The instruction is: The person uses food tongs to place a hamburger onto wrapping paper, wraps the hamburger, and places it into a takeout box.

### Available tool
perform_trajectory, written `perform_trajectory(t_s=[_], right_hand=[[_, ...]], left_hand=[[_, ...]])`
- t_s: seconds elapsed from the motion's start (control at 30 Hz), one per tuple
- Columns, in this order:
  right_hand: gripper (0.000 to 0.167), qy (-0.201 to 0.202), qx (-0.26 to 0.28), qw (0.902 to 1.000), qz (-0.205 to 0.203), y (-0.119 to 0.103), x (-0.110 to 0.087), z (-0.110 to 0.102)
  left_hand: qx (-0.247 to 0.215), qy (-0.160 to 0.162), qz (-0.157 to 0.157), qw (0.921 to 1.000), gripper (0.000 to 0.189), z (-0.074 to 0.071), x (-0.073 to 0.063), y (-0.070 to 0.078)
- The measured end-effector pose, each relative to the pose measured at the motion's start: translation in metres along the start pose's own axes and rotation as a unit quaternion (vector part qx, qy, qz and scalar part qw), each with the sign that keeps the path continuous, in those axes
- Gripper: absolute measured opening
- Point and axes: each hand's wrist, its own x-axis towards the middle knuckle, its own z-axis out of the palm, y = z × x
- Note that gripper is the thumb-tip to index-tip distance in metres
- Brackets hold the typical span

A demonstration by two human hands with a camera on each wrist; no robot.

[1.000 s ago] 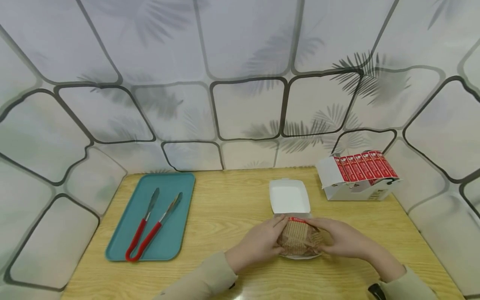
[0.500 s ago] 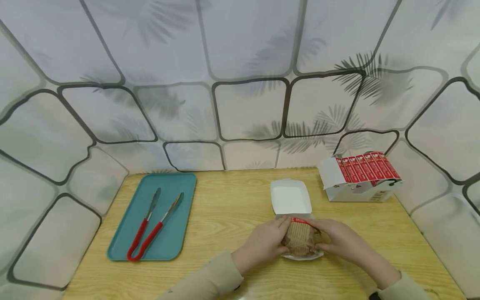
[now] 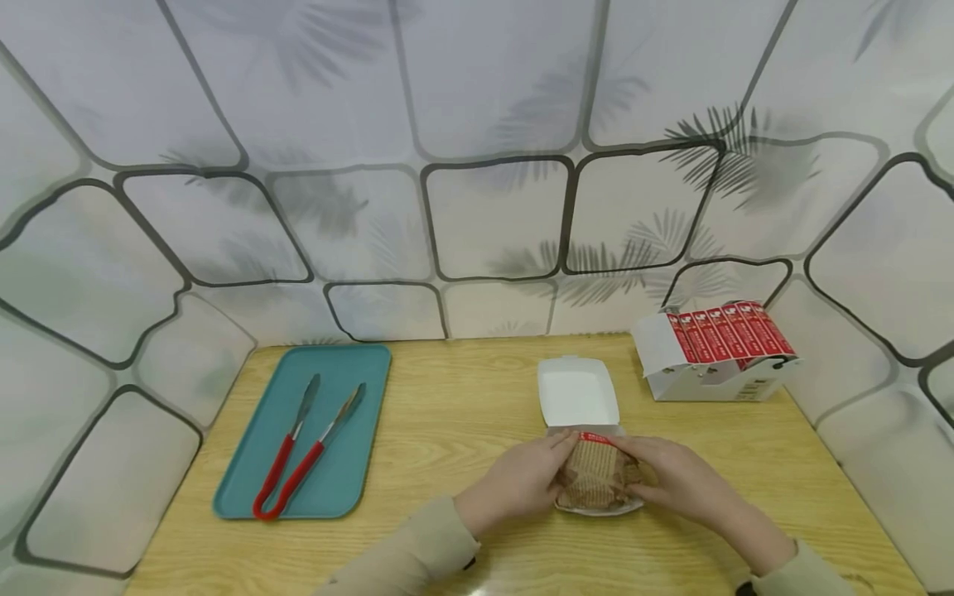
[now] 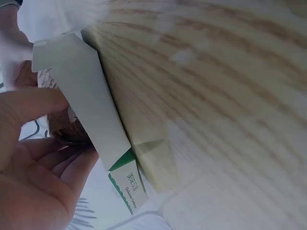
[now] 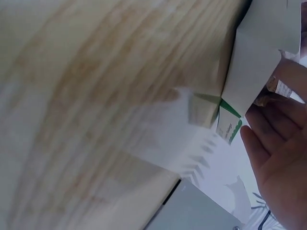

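Note:
A round burger (image 3: pixel 594 480) wrapped in brown printed paper with a red strip sits in the base of an open white clamshell box (image 3: pixel 578 392), its lid folded back. My left hand (image 3: pixel 522 478) grips the burger's left side, fingertips near the red strip and thumb lower down. From the right, my right hand (image 3: pixel 674 473) holds the opposite side in a similar way. In the left wrist view, the thumb reaches past the plain white box wall (image 4: pixel 81 91) onto the wrapper. The right wrist view shows the box's green-edged lid (image 5: pixel 229 125) beyond the fingers.
Tongs with red handles (image 3: pixel 276 463) lie spread on a teal tray (image 3: pixel 328 488) at the left. A white carton (image 3: pixel 681 385) filled with several red packets (image 3: pixel 734 331) stands at the back right. Patterned walls (image 3: pixel 492 219) enclose the wooden table (image 3: pixel 447 414).
Both hands keep hold of the wrapped burger, shifting only slightly. Less than a second ago the view moved a little; the box, tray and carton have stayed in place.

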Motion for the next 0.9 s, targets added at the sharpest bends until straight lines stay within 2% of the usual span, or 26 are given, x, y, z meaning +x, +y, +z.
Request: perform_trajectory(t_s=[0.23, 0.3, 0.6, 0.73, 0.9], right_hand=[[0.082, -0.051, 0.034, 0.998, 0.017, 0.002, 0.002, -0.005], [0.083, -0.052, 0.035, 0.9978, 0.02, 0.002, 0.003, -0.004], [0.085, 0.019, -0.037, 0.999, -0.017, 0.006, 0.001, 0.013], [0.085, 0.062, -0.08, 0.994, -0.041, 0.005, 0.0, 0.019], [0.085, 0.091, -0.108, 0.9879, -0.065, 0.006, 0.0, 0.022]], left_hand=[[0.026, 0.022, -0.012, 0.9994, 0.065, 0.001, 0.002, 0.003], [0.034, 0.027, -0.012, 0.999, 0.064, 0.001, 0.001, 0.003], [0.049, 0.041, -0.008, 0.9979, 0.066, 0.004, 0.002, 0.002], [0.055, 0.052, -0.007, 0.9971, 0.064, 0.007, 0.003, 0.002], [0.055, 0.071, -0.007, 0.9959, 0.061, 0.01, 0.003, 0.003]])
